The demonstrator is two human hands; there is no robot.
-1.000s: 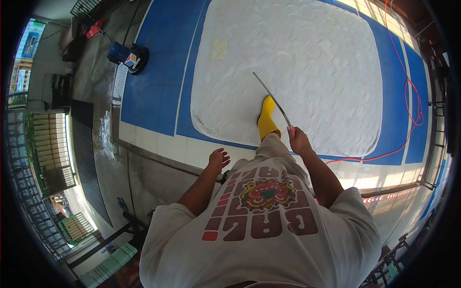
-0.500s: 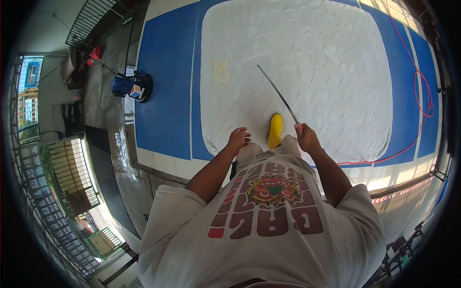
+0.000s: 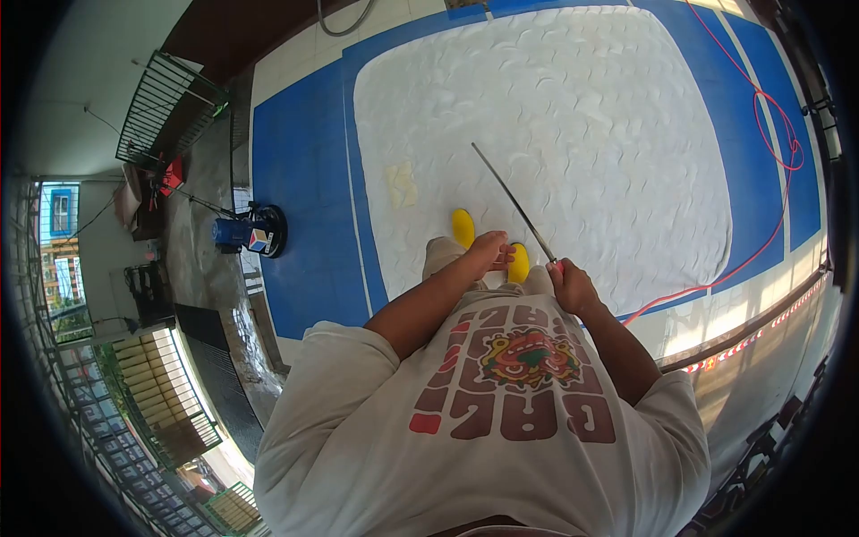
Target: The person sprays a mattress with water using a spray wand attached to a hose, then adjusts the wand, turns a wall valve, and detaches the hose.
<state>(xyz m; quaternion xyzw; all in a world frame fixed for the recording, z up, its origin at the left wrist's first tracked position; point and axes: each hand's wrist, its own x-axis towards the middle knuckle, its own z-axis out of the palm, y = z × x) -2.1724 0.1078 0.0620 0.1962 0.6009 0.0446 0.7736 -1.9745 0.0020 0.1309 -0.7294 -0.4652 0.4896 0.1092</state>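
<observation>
My right hand [image 3: 574, 286] is wrapped round the red grip end of a long, thin metal spray wand [image 3: 512, 198]. The wand slants up and left over a large white quilted mattress [image 3: 573, 116], its tip apart from my left hand. In front of my waist, my left hand [image 3: 489, 252] hangs with loosely bent, spread fingers and nothing in it. Beyond it are two yellow boots, the left boot [image 3: 463, 227] and the right boot [image 3: 519, 263], both on the mattress. Any joint between wand and hose is hidden.
A red hose [image 3: 781, 215] loops along the right side. Blue flooring [image 3: 304, 188] borders the mattress. At the left stands a blue floor machine [image 3: 249, 231] with a long handle. A dark mat [image 3: 206, 358] lies on wet floor, and a green metal gate [image 3: 165, 107] is farther back.
My left hand has swung right, to in front of my waist. A second yellow boot has come into sight as I step. The wand has shifted slightly down and left, still in my right hand.
</observation>
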